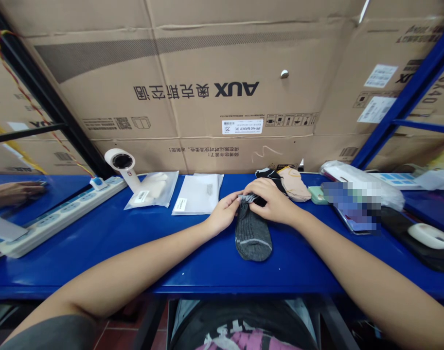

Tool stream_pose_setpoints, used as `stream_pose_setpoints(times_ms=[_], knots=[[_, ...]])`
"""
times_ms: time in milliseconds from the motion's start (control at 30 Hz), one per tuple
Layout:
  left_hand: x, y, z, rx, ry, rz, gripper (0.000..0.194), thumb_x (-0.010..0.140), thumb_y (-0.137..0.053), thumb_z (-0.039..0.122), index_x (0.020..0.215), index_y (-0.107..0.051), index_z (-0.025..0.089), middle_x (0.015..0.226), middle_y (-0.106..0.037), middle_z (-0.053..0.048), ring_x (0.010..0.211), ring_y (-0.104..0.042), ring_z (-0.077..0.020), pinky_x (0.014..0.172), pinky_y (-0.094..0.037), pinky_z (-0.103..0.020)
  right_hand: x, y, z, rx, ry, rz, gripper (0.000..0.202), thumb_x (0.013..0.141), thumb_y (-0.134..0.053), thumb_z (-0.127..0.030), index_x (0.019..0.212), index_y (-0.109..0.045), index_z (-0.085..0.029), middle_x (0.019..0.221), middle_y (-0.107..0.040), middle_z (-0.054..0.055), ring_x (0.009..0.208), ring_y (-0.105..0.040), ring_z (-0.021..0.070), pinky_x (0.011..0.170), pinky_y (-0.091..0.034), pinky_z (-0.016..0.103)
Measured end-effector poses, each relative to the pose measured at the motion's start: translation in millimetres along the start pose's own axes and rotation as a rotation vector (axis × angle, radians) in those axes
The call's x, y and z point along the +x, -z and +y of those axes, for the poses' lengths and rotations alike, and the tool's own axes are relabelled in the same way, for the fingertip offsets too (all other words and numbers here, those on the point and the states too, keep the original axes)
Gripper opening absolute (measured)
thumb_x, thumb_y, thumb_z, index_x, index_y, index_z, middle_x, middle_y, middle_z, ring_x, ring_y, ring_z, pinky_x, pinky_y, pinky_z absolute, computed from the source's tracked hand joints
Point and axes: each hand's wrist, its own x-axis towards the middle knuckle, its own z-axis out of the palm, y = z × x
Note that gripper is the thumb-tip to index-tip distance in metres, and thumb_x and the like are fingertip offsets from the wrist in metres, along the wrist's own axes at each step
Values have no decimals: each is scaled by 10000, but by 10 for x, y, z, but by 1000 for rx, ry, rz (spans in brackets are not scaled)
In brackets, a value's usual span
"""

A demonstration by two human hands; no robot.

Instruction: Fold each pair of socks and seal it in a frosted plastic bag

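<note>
A two-sided pinch — left hand (pixel 222 213) at nine o'clock, right hand (pixel 273 200) at three — holds the ribbed grey sock (pixel 254 238) by its cuff, likely for straightness, toe toward six on the blue table (pixel 152 265).

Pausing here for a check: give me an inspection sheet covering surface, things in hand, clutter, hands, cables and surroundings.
Surface: blue tabletop, small white specks near the front edge.
Things in hand: dark grey sock, lying toe toward the wearer.
Clutter: white round-headed device and bagged packets left; pale fabric behind the right hand; phone and white mouse-shaped item right.
Hands: left hand and right hand both grip the sock's cuff end.
Cables: red-yellow wire at left, leading down toward the power strip.
Surroundings: printed cardboard behind; another person's hand at the left edge.
</note>
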Motion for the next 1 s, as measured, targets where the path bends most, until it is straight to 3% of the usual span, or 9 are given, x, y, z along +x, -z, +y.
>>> stream_pose_setpoints(times_ms=[233, 400, 467, 567, 633, 700, 833, 1000], knots=[[-45, -11, 95, -126, 60, -26, 440, 900, -537, 468, 1267, -617, 239, 1146, -692, -56, 1044, -630, -219, 825, -495, -317, 2, -15, -4, -3, -4, 8, 263, 890, -539, -156, 1123, -636, -231, 1117, -695, 77, 1093, -582, 248, 989, -404, 458], [-55, -65, 120, -77, -106, 34, 591, 768, -754, 425, 1280, -587, 181, 1087, -710, -79, 1066, -629, -243, 904, -483, -330, -11, -108, -34, 38, -67, 63, 372, 910, -533, -205, 1277, -581, -234, 1241, -642, 109, 1182, -554, 263, 1019, -413, 488], [-69, -76, 138, -78, -131, 49, 595, 797, -730, 444, 1297, -561, 169, 1058, -712, -81, 1063, -633, -250, 909, -487, -341, -7, -182, -36, 113, -178, 169, 467, 888, -573, -253, 1348, -514, -200, 1322, -584, 149, 1245, -524, 273, 1060, -399, 499], [-98, -77, 175, -61, -171, 116, 483, 863, -656, 447, 1263, -553, 197, 1162, -676, -73, 1100, -616, -232, 939, -481, -341, 14, -283, -47, 362, -524, 262, 567, 827, -665, -366, 1334, -504, -169, 1306, -596, 164, 1210, -568, 276, 1043, -436, 471], [-116, -80, 193, -35, -212, 176, 397, 900, -611, 432, 1230, -552, 218, 1235, -641, -63, 1140, -592, -216, 982, -462, -339, 30, -325, -70, 605, -742, 221, 520, 815, -674, -468, 1230, -581, -168, 1177, -674, 130, 1089, -637, 263, 961, -495, 429], [-128, -92, 202, -9, -234, 214, 352, 918, -589, 415, 1213, -549, 228, 1236, -635, -56, 1138, -585, -204, 999, -450, -340, 37, -346, -99, 783, -839, 158, 470, 828, -636, -548, 1097, -652, -162, 1040, -721, 100, 975, -671, 248, 870, -527, 384], [-115, -112, 207, 21, -209, 266, 339, 886, -633, 394, 1167, -572, 215, 1163, -657, -56, 1098, -598, -203, 1001, -446, -345, 21, -361, -122, 671, -742, 152, 415, 838, -614, -555, 918, -690, -155, 888, -732, 65, 841, -670, 241, 743, -515, 341], [-37, -21, 250, 82, -183, 338, 487, 772, -752, 436, 1154, -613, 169, 1015, -674, -71, 979, -634, -205, 903, -473, -330, -7, -347, -123, 481, -549, 118, 323, 878, -597, -472, 972, -690, -178, 923, -743, 44, 849, -675, 243, 728, -492, 322]])
